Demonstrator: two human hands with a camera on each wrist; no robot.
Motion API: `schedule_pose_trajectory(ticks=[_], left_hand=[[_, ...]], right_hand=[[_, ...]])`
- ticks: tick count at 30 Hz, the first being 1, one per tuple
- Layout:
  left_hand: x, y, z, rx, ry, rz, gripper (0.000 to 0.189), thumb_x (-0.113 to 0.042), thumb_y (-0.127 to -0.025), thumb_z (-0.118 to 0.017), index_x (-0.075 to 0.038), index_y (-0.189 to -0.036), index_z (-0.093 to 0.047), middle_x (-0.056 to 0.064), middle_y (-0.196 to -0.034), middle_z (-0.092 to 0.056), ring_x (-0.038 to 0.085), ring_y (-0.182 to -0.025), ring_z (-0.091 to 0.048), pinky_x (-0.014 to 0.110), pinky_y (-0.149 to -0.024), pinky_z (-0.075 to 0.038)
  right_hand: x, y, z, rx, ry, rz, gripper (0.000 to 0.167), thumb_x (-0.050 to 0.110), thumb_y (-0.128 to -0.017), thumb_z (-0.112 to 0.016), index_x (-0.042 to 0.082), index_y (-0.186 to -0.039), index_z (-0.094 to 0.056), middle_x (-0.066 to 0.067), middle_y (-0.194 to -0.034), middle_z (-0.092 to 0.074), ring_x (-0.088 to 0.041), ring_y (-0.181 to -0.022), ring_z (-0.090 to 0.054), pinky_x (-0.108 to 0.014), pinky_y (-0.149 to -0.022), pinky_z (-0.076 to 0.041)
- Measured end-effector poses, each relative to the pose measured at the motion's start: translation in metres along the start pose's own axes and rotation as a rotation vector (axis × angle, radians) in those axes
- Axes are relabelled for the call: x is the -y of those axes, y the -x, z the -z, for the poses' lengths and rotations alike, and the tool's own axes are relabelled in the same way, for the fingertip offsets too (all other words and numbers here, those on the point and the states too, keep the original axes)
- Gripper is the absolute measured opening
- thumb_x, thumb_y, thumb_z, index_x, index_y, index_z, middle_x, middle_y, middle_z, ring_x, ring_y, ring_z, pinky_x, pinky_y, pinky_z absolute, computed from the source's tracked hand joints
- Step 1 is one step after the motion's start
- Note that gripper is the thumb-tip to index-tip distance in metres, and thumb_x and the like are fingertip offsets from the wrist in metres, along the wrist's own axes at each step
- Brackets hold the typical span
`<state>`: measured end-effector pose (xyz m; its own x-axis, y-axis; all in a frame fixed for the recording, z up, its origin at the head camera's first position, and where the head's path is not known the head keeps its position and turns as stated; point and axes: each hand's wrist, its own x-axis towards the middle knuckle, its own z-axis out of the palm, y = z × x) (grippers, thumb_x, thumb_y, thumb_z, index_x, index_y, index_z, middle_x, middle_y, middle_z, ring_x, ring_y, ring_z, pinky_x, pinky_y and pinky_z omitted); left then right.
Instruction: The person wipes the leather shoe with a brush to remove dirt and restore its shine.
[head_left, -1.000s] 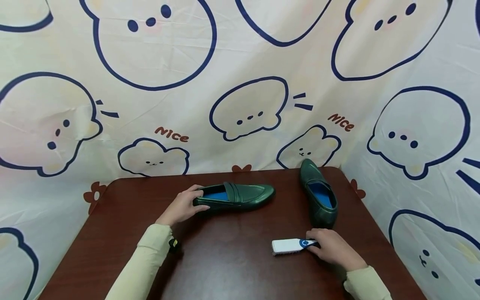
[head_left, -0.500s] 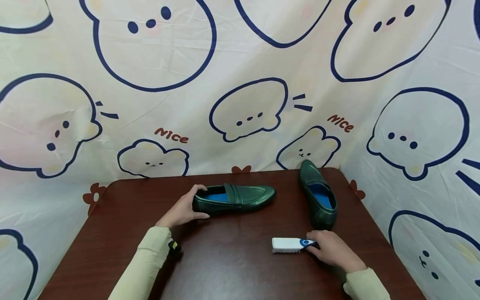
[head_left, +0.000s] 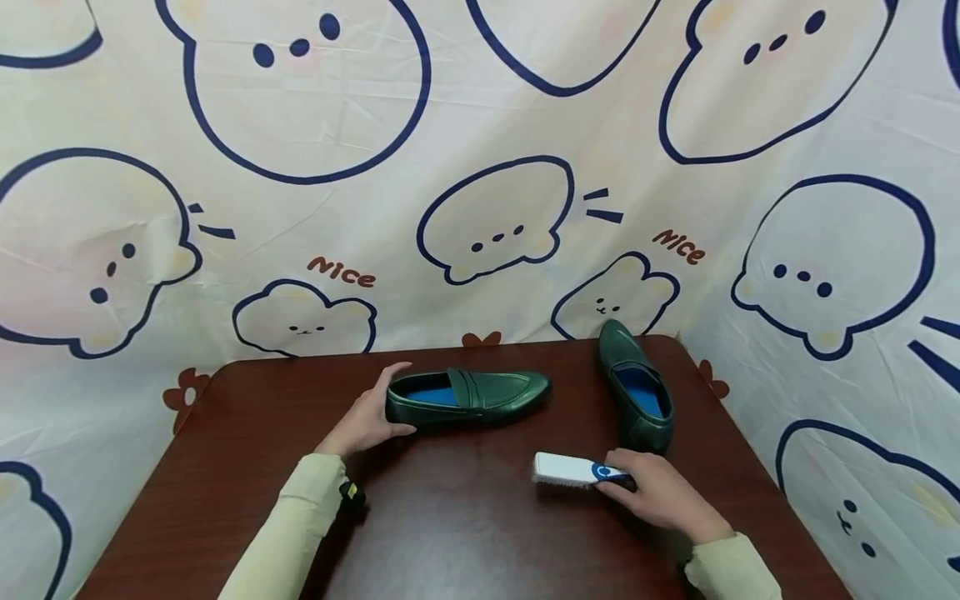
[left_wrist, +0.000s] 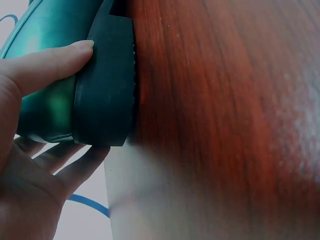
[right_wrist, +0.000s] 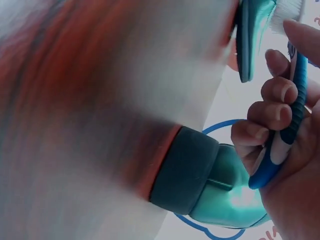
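Note:
A dark green loafer with a blue insole lies sideways across the table, toe to the right. My left hand holds it round the heel, thumb on the near side and fingers at the far side. In the left wrist view, the thumb rests against the green leather by the black heel block. My right hand grips the blue-and-white handle of a brush, pale bristles facing down. The brush hangs in front of the loafer, apart from it in the head view.
A second green loafer stands at the back right, toe toward the wall, its heel just beyond my right hand. The brown wooden table ends at a cartoon-printed cloth behind and at the sides.
My right hand has raised the brush slightly and moved it a little left. The fingers of my left hand have shifted from the loafer's opening back round its heel.

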<state>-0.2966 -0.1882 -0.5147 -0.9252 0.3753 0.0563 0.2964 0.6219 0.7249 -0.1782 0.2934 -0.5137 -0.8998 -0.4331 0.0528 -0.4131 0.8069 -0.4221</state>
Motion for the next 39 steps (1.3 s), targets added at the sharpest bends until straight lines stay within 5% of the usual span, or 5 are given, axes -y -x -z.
schedule_pose_trajectory(ticks=[8, 14, 26, 33, 39], left_hand=[[0.004, 0.0, -0.002, -0.011, 0.023, -0.007, 0.105, -0.022, -0.082, -0.09, -0.035, -0.16, -0.021, 0.014, -0.126, -0.068, 0.032, -0.116, -0.064, 0.065, -0.105, -0.046], [0.0, 0.003, 0.001, 0.01, 0.05, 0.028, 0.099, -0.03, -0.081, -0.091, -0.031, -0.157, -0.028, 0.015, -0.138, -0.059, 0.034, -0.121, -0.058, 0.066, -0.105, -0.045], [-0.003, 0.001, 0.009, 0.071, 0.055, 0.04, 0.094, -0.043, -0.082, -0.087, -0.004, -0.151, -0.038, 0.015, -0.135, -0.059, 0.029, -0.115, -0.057, 0.056, -0.103, -0.05], [0.002, 0.0, 0.01, 0.103, 0.155, 0.073, 0.089, -0.044, -0.084, -0.084, -0.005, -0.15, -0.039, 0.014, -0.134, -0.058, 0.029, -0.117, -0.055, 0.051, -0.1, -0.051], [0.006, 0.001, 0.011, 0.145, 0.276, 0.135, 0.088, -0.044, -0.087, -0.08, -0.008, -0.153, -0.035, 0.014, -0.141, -0.052, 0.031, -0.125, -0.049, 0.054, -0.106, -0.046]], right_hand=[[0.005, -0.004, 0.007, -0.046, -0.096, -0.003, 0.01, 0.026, -0.098, -0.074, 0.022, -0.094, -0.065, 0.016, -0.082, -0.056, -0.001, -0.075, -0.052, -0.023, -0.07, -0.048], [0.01, -0.007, 0.011, -0.105, -0.117, -0.014, 0.013, 0.021, -0.097, -0.075, 0.028, -0.096, -0.064, 0.017, -0.082, -0.058, -0.002, -0.074, -0.053, -0.024, -0.068, -0.047], [0.023, -0.002, 0.021, -0.436, -0.14, -0.03, 0.012, 0.015, -0.101, -0.069, 0.013, -0.104, -0.058, 0.01, -0.069, -0.046, -0.001, -0.058, -0.044, -0.023, -0.052, -0.041], [0.027, -0.006, 0.024, -0.634, -0.143, 0.038, 0.023, 0.0, -0.095, -0.071, 0.01, -0.089, -0.051, 0.009, -0.067, -0.04, 0.001, -0.054, -0.039, -0.022, -0.047, -0.037], [0.031, -0.007, 0.023, -0.661, -0.21, 0.085, 0.023, -0.005, -0.094, -0.068, 0.008, -0.089, -0.051, 0.01, -0.065, -0.046, 0.004, -0.048, -0.044, -0.019, -0.043, -0.04]])
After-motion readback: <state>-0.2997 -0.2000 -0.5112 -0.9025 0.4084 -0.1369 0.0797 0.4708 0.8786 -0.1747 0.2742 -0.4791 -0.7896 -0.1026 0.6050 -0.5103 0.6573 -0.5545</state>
